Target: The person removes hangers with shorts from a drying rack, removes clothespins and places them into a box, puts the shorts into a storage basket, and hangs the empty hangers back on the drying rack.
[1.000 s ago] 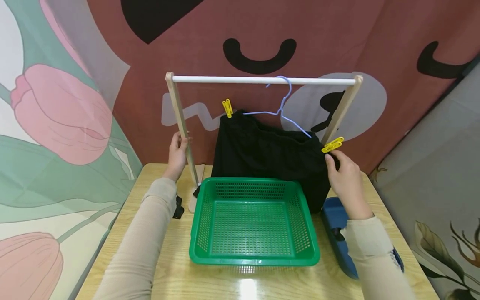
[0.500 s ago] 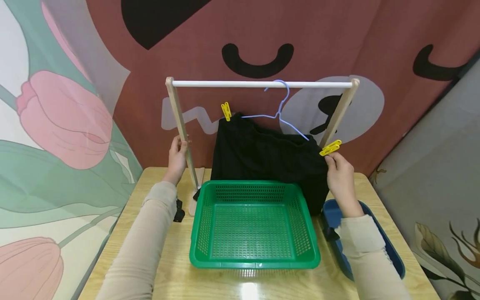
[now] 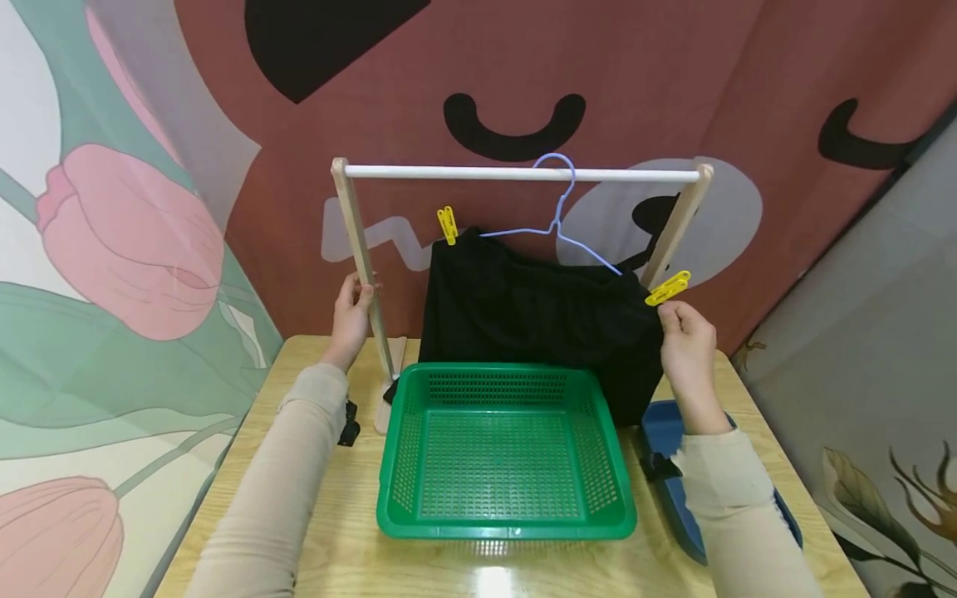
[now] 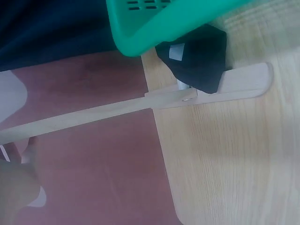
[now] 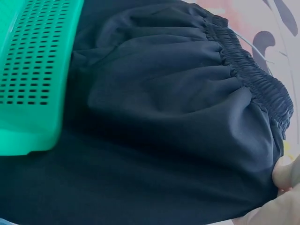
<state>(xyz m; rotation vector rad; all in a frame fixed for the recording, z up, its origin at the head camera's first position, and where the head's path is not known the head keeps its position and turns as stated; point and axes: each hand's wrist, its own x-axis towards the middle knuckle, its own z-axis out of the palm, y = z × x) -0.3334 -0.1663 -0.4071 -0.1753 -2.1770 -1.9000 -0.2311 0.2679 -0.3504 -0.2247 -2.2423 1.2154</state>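
Observation:
A black garment (image 3: 538, 307) with a gathered elastic waistband hangs from a thin light-blue hanger (image 3: 555, 226) whose hook loops over the rack's white bar (image 3: 449, 173). Yellow clothespins sit at both ends of its waist, one clothespin (image 3: 447, 225) at left, the other clothespin (image 3: 668, 288) at right. My right hand (image 3: 689, 353) pinches the garment's side just below the right clothespin; in the right wrist view the thumb (image 5: 285, 173) presses on the cloth's edge. With fingers around it, my left hand (image 3: 351, 320) holds the rack's left wooden post (image 3: 357, 232).
A green perforated basket (image 3: 506, 530) stands on the wooden table (image 3: 419, 573) in front of the garment, covering its lower part. Beside it, partly under my right forearm, lies a blue tray (image 3: 684, 531). A black piece (image 4: 201, 56) lies at the left post's foot.
My right hand has shifted slightly right and up with the garment's edge and clothespin. The hanger's hook stands higher over the bar. My left hand keeps its hold on the post.

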